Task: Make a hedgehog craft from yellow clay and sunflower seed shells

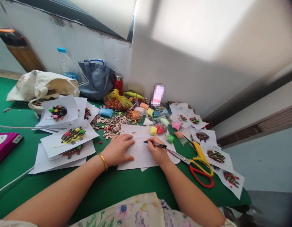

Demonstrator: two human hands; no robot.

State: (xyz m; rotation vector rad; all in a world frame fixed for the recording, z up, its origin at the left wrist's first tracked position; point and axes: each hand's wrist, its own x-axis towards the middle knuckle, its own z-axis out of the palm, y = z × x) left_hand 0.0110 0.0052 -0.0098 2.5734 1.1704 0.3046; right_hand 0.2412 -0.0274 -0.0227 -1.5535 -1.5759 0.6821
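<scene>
My right hand (157, 151) grips a black pen (157, 144), its tip over the white sheet of paper (127, 162). A faint line drawing is on that sheet, partly covered by my right hand. With fingers spread flat, my left hand (119, 148) presses on the sheet's left side; a gold bangle circles that wrist. One sunflower seed (134, 132) lies near the sheet's top edge. Just right of my right hand are scissors (195, 165) with red and yellow handles, partly over a yellow cutter (199, 150).
Sunflower seeds (112, 123) and bagged coloured clay (157, 129) lie beyond the paper. Seed-decorated sheets are stacked at left (48, 142) and right (227, 157). Along the wall stand a blue bag (96, 80), a bottle (66, 64) and a phone (157, 94).
</scene>
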